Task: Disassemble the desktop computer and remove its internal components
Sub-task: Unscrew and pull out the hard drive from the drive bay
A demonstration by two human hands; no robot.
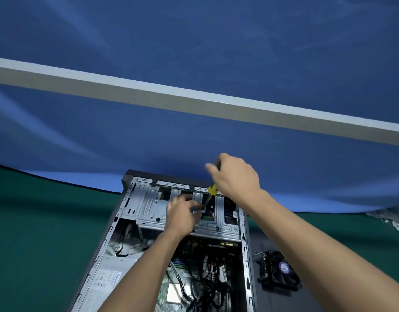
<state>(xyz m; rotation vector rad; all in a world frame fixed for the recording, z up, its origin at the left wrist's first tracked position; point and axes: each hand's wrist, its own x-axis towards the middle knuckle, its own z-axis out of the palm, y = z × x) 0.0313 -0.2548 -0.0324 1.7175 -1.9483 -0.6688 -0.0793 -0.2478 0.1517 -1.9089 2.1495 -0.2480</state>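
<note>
The case (135,221) lies open on its side on the green bench (36,233), its far end close to the bench's far edge, where a blue cloth (194,52) hangs behind. Your right hand (235,176) is curled around the top of a screwdriver (210,192) with a yellow collar, and the shaft slants down into the metal drive cage (149,203) at the far end of the case. Your left hand (182,213) rests on the cage just beside the tip, fingers bent around something small and dark that is too blurred to name. Nearer you inside the case sit the motherboard (171,289) under black cables (207,280) and, to the left, the grey power supply (104,282). A black fan (280,271) lies on the bench just right of the case, already out.
</note>
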